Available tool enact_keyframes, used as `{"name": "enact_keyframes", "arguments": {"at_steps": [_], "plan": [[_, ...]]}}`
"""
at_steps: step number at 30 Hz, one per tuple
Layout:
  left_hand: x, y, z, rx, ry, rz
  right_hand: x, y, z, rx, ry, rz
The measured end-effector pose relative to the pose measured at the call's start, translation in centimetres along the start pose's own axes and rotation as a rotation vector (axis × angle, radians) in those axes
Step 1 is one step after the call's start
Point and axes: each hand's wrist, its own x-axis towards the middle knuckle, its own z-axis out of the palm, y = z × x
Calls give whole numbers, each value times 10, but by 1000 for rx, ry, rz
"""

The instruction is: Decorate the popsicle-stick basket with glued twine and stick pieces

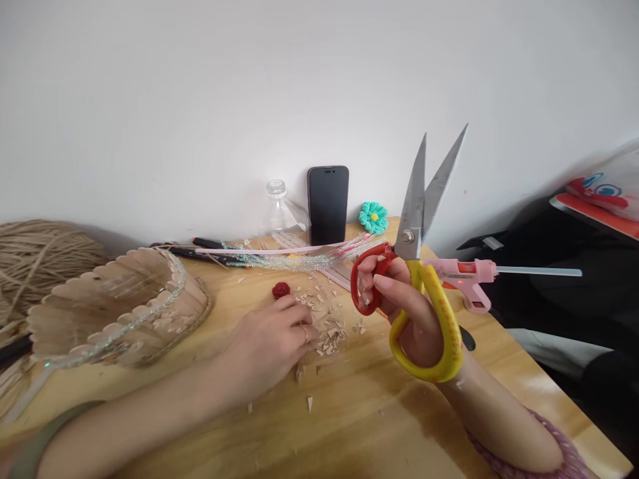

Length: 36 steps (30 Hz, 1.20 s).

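Observation:
My right hand point(417, 319) is closed round the handles of a large pair of scissors point(412, 193), one loop red and the other yellow. The steel blades point upward and stand slightly apart. Low over the wooden table, my left hand point(274, 336) has its fingers bent and drawn together beside a scatter of small wood chips point(332, 336). Its fingertips are hidden, so whatever they pinch cannot be made out. Just beyond those fingers lies a small dark red rose point(281, 290).
A basket of wooden craft sticks point(164, 319) and a twine ball point(40, 266) sit left. Behind are a clear bottle point(277, 206), a phone point(328, 206), a teal flower point(373, 217) and tinsel stems point(294, 261). A pink glue gun point(472, 276) lies right, near the table edge.

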Motion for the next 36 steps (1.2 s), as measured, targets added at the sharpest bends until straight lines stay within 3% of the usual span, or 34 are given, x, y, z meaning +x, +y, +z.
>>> {"name": "enact_keyframes", "arguments": {"at_steps": [3, 6, 11, 17, 23, 30, 36], "plan": [[2, 1, -2, 122, 5, 54, 0, 2, 1, -14, 4, 11], [2, 0, -2, 71, 36, 34, 0, 4, 2, -43, -13, 6], [5, -6, -11, -378, 150, -273, -2, 5, 4, -25, -31, 18], [10, -2, -29, -957, 277, -592, -7, 0, 13, -73, -30, 174], [10, 10, -35, -1064, 282, -654, -14, -1, 24, -116, -118, 237], [5, 18, -38, -1102, 227, -719, -20, 0, 33, -95, -131, 138], [-3, 19, -40, -1316, 163, -878, -22, 1, 33, -181, -158, 62]]}}
